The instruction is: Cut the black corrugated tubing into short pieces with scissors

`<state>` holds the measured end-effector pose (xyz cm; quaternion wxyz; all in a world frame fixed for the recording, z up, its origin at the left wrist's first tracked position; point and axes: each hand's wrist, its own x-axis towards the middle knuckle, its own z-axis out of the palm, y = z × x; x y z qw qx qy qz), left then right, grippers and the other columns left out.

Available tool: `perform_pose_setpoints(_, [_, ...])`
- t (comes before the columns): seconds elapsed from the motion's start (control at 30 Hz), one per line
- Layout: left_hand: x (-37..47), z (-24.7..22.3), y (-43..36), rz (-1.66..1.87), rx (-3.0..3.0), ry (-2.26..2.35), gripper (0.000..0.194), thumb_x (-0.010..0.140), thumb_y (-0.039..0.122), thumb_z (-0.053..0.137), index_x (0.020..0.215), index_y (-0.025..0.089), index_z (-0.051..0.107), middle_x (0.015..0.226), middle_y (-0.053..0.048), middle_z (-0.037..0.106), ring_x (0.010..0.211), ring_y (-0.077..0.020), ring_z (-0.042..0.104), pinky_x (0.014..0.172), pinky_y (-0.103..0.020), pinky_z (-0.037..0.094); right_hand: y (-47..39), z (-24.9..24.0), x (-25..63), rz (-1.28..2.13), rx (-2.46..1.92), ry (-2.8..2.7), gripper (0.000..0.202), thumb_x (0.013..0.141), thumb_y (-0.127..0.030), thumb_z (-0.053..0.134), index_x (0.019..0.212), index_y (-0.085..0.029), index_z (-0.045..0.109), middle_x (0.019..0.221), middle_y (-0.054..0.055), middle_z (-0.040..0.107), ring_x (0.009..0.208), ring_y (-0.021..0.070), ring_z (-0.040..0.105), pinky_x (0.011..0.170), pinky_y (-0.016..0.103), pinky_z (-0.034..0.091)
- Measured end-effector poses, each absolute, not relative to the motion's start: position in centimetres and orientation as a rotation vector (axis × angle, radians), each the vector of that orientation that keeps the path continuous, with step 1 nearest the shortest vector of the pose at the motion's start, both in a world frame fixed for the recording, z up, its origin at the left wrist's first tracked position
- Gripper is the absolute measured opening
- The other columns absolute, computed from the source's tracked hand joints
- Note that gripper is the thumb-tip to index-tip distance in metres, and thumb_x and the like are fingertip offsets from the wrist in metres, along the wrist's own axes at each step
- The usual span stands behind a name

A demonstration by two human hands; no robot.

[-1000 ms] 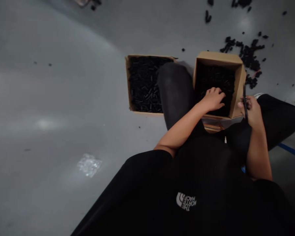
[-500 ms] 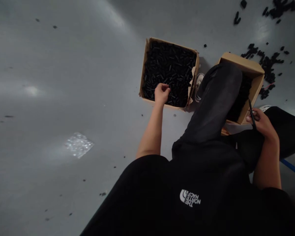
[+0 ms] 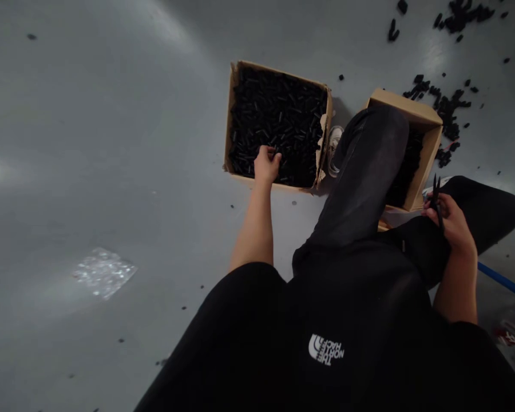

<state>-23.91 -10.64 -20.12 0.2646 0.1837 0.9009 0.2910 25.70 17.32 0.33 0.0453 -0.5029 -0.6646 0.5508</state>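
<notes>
My left hand (image 3: 266, 166) is over the near side of a cardboard box (image 3: 228, 126) filled with small black tube-like pieces (image 3: 278, 109). Its thumb and fingers are pinched together on what looks like one small black piece, hard to separate from the pile behind. Beside my bent knee, my right hand (image 3: 451, 220) grips a slim black two-pronged tool (image 3: 436, 191), its pointed tips upward and slightly apart. Whether it is tweezers or snips I cannot make out. A second cardboard box (image 3: 427, 154), holding black pieces, stands between my legs, partly hidden by my thigh.
Loose black pieces (image 3: 450, 111) lie scattered on the grey floor beyond the second box. A clear plastic bag (image 3: 105, 273) lies on the floor at the left. At the right are a blue bar (image 3: 504, 280) and a red-and-white shoe-like object (image 3: 512, 337).
The whole view has shifted, so boxes and hands appear further left. The tool in my right hand has turned, and its two tips now show apart. My left hand remains over the box.
</notes>
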Motion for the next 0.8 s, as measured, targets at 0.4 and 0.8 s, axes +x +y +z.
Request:
perform_pose_setpoints(0.4, [-1.6,-3.8,-1.5,1.51,0.923,1.615,0.05,0.087,0.067,0.095,0.104,0.023,0.076,0.097,-0.002,0.079,0.079,-0.0163,0.076,0.072,-0.028,0.062,5.7,-3.6,23.1,1.822,-1.223,-1.969,0.075,0.096,-0.076,0.077,0.149,-0.028,0.054,0.139,0.015,0.071,0.117,0.0285,0.073,0.107,0.051,0.065])
perform_pose_setpoints(0.8, [2.2,-5.0,1.3,1.208,1.036,1.672,0.027,0.088,0.042,0.092,0.099,0.022,0.077,0.094,-0.002,0.083,0.083,-0.0189,0.077,0.078,-0.03,0.065,5.9,-5.0,24.5,1.742,-1.212,-2.048,0.08,0.1,-0.082,0.067,0.152,-0.023,0.059,0.14,0.017,0.069,0.117,0.0289,0.071,0.104,0.048,0.064])
